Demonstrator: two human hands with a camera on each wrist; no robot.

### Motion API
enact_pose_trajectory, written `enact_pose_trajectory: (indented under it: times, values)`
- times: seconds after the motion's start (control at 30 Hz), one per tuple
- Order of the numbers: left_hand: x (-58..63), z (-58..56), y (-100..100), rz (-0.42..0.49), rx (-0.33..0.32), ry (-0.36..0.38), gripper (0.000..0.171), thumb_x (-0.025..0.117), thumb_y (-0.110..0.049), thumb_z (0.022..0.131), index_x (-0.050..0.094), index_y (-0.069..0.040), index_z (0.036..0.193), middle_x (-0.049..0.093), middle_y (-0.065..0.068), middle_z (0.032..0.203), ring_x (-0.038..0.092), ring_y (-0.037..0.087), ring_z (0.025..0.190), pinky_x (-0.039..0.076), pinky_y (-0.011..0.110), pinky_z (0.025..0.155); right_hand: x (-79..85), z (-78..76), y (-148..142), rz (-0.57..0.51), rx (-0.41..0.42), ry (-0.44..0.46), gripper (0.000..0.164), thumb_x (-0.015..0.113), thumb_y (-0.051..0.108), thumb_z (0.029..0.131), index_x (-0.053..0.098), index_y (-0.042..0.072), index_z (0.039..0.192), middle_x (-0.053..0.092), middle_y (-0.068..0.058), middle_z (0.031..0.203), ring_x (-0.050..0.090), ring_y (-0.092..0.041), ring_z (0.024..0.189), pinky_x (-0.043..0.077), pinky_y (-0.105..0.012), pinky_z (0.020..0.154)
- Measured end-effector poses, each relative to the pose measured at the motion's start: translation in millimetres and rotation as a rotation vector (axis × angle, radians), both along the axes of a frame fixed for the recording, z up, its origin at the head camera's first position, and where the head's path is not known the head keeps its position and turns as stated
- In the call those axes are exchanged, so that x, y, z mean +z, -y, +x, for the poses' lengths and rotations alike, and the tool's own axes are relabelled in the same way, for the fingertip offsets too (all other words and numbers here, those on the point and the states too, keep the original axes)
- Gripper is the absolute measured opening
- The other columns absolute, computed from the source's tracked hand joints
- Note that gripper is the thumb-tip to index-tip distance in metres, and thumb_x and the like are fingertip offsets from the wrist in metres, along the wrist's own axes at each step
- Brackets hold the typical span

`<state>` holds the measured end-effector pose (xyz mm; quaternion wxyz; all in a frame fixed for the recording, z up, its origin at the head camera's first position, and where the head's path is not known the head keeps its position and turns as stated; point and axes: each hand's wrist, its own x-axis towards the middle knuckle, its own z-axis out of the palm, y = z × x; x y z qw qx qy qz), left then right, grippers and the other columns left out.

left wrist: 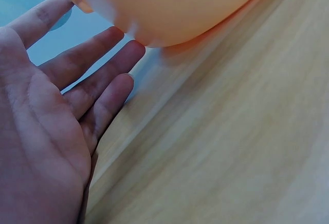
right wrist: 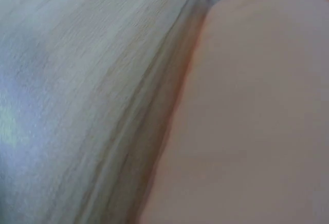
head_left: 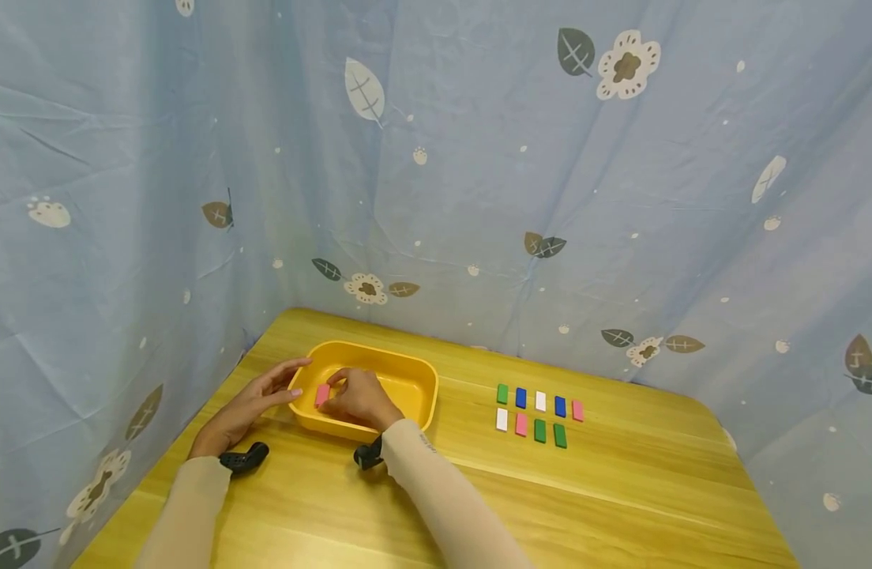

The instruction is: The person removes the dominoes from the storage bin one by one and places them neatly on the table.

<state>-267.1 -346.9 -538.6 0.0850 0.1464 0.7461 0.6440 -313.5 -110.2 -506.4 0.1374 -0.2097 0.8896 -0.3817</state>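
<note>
A yellow plastic basin (head_left: pixel 407 362) sits on the left part of the wooden table. My right hand (head_left: pixel 362 397) reaches inside it, and its thumb and index finger pinch a small pink block (head_left: pixel 323 395) near the basin's left end. Outside that end, my left hand (head_left: pixel 254 401) rests its outstretched fingers against the wall and rim; in the left wrist view those fingers (left wrist: pixel 105 77) look nearly straight beside the basin (left wrist: pixel 175 13). The right wrist view has only the basin's outer wall (right wrist: pixel 247 116) and tabletop, with the right hand out of sight.
Right of the basin, small blocks in green (head_left: pixel 503 393), blue (head_left: pixel 521 397), white (head_left: pixel 502 420) and pink (head_left: pixel 578 410) lie in two rows on the table (head_left: pixel 642 466). A patterned blue curtain (head_left: pixel 464 197) hangs behind and along the left side.
</note>
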Motion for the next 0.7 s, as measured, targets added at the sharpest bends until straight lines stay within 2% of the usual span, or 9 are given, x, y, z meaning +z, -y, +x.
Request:
enact_pose_trajectory:
  times: [0.13, 0.2, 0.27, 0.33, 0.4, 0.47, 0.53, 0.6, 0.7]
  values:
    - [0.1, 0.0, 0, 0.002, 0.002, 0.002, 0.059, 0.059, -0.021, 0.106, 0.037, -0.019, 0.161, 0.018, 0.013, 0.17, 0.014, 0.041, 0.154, 0.036, 0.01, 0.099, 3.3, -0.3, -4, -0.068, 0.004, 0.016, 0.044, 0.089, 0.021, 0.082, 0.074, 0.007, 0.121, 0.072, 0.007, 0.077, 0.064, -0.004, 0.067, 0.052, -0.02, 0.061]
    - [0.0, 0.5, 1, -0.008, 0.005, 0.003, 0.059, 0.059, -0.022, 0.106, 0.037, -0.019, 0.161, 0.018, 0.013, 0.17, 0.013, 0.04, 0.154, 0.036, 0.014, 0.103, 6.0, 0.6, -7, -0.107, 0.011, 0.034, 0.045, 0.088, 0.019, 0.083, 0.073, 0.005, 0.123, 0.073, 0.006, 0.078, 0.067, -0.007, 0.065, 0.054, -0.022, 0.06]
    - [0.7, 0.4, 0, -0.015, 0.005, 0.0, 0.059, 0.059, -0.022, 0.106, 0.037, -0.019, 0.161, 0.018, 0.013, 0.17, 0.012, 0.04, 0.154, 0.033, 0.027, 0.113, 10.5, 1.0, -10, -0.142, 0.017, 0.049, 0.045, 0.087, 0.017, 0.084, 0.072, 0.005, 0.124, 0.074, 0.005, 0.079, 0.069, -0.011, 0.065, 0.054, -0.023, 0.059]
    - [1.4, 0.6, 0, -0.019, 0.002, -0.002, 0.059, 0.059, -0.022, 0.106, 0.036, -0.02, 0.161, 0.017, 0.013, 0.17, 0.01, 0.041, 0.155, 0.027, 0.047, 0.12, 14.6, 1.3, -15, -0.161, 0.018, 0.052, 0.044, 0.086, 0.015, 0.085, 0.072, 0.005, 0.125, 0.074, 0.004, 0.079, 0.07, -0.014, 0.065, 0.055, -0.024, 0.059]
    - [2.3, 1.2, 0, -0.017, -0.008, -0.007, 0.059, 0.058, -0.021, 0.107, 0.035, -0.019, 0.161, 0.015, 0.014, 0.17, 0.007, 0.043, 0.155, 0.018, 0.065, 0.118, 19.0, 1.9, -21, -0.177, 0.022, 0.052, 0.042, 0.084, 0.014, 0.086, 0.072, 0.006, 0.126, 0.075, 0.004, 0.08, 0.071, -0.016, 0.067, 0.056, -0.024, 0.06]
    - [3.0, 1.9, 0, -0.009, -0.01, -0.003, 0.06, 0.058, -0.021, 0.107, 0.035, -0.019, 0.161, 0.013, 0.014, 0.171, 0.005, 0.043, 0.155, 0.012, 0.071, 0.116, 23.0, 2.1, -27, -0.188, 0.021, 0.048, 0.041, 0.083, 0.014, 0.088, 0.072, 0.007, 0.126, 0.075, 0.005, 0.08, 0.072, -0.018, 0.069, 0.056, -0.024, 0.061]
    - [3.6, 2.4, 0, -0.013, -0.01, -0.002, 0.06, 0.058, -0.022, 0.107, 0.035, -0.02, 0.162, 0.012, 0.013, 0.171, 0.005, 0.043, 0.155, 0.012, 0.071, 0.116, 26.1, 2.1, -33, -0.194, 0.016, 0.037, 0.041, 0.084, 0.016, 0.087, 0.072, 0.008, 0.126, 0.074, 0.005, 0.08, 0.072, -0.02, 0.071, 0.056, -0.024, 0.063]
    - [4.0, 2.8, 0, -0.03, -0.01, -0.01, 0.06, 0.058, -0.022, 0.107, 0.034, -0.02, 0.162, 0.013, 0.013, 0.171, 0.007, 0.043, 0.155, 0.018, 0.064, 0.118, 29.0, 2.5, -41, -0.214, 0.017, 0.037, 0.041, 0.083, 0.015, 0.088, 0.071, 0.008, 0.127, 0.074, 0.005, 0.08, 0.073, -0.024, 0.072, 0.057, -0.026, 0.062]
    - [3.6, 2.6, 1, -0.043, -0.01, -0.025, 0.059, 0.058, -0.022, 0.107, 0.034, -0.019, 0.162, 0.014, 0.015, 0.17, 0.008, 0.044, 0.154, 0.03, 0.035, 0.117, 32.1, 3.2, -52, -0.242, 0.012, 0.039, 0.042, 0.083, 0.015, 0.088, 0.071, 0.007, 0.127, 0.075, 0.005, 0.081, 0.072, -0.025, 0.071, 0.057, -0.028, 0.061]
